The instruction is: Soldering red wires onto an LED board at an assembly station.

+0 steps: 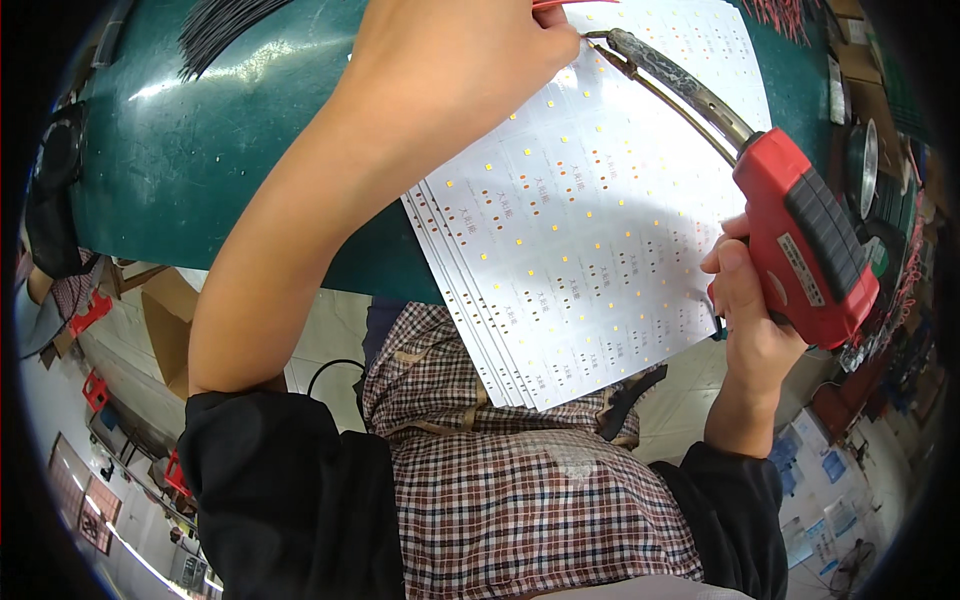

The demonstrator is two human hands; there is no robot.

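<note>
Two hands working over a stack of white LED panels point(590, 230), lying slanted on a green table point(200, 150) and overhanging its near edge above a checked apron point(520, 490). Reaching up and across with the left hand point(460, 60), fingers closed together and pinching a thin red wire point(570, 4) at the top of the frame, right by the iron's tip. Gripping a red pistol-style soldering gun point(800, 240) in the right hand point(750, 310), fingers wrapped tight round the handle near the panels' right edge. Extending from the gun, a long dark barrel point(680, 85) angled up and left across the topmost panel, with its tip meeting the left fingertips; whether touching the panel, not clear from this angle. Showing rows of small yellow and orange dots across the white sheets. Lying at the table's far left, a bundle of black wires point(220, 25); at far right, more red wires point(785, 15). Resting beyond the gun, a cluttered stand of tools point(880, 200), too blurred to make out.
</note>
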